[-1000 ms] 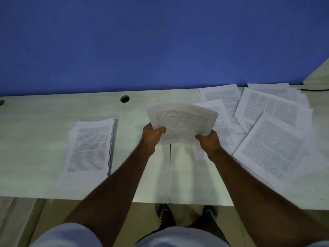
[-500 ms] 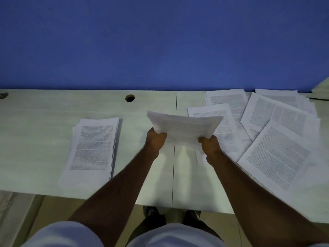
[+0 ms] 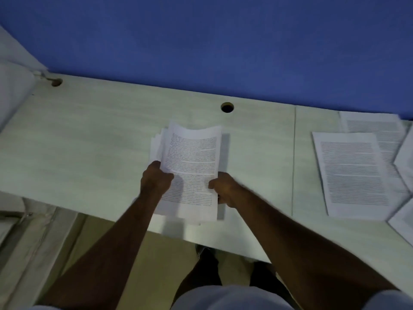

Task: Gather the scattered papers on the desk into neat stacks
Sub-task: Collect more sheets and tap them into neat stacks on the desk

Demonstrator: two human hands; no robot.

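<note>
A bundle of sheets is held over the stack on the left part of the tabletop; the left hand is curled round its left edge and the right hand pinches its right edge. Half a second ago the same bundle was held crosswise and clear of the surface, between the stack and the loose pages — now it has been turned lengthwise and carried across, so that the stack's offset edges show just past its upper left corner. Whether the bundle already rests on the stack cannot be told, as the picture is blurred. The scattered pages lie well apart on the right, overlapping one another beyond the seam in the tabletop. From this it is judged that one batch is about to be added to the stack — the edges will want squaring, and the pages at the right are not yet gathered.
</note>
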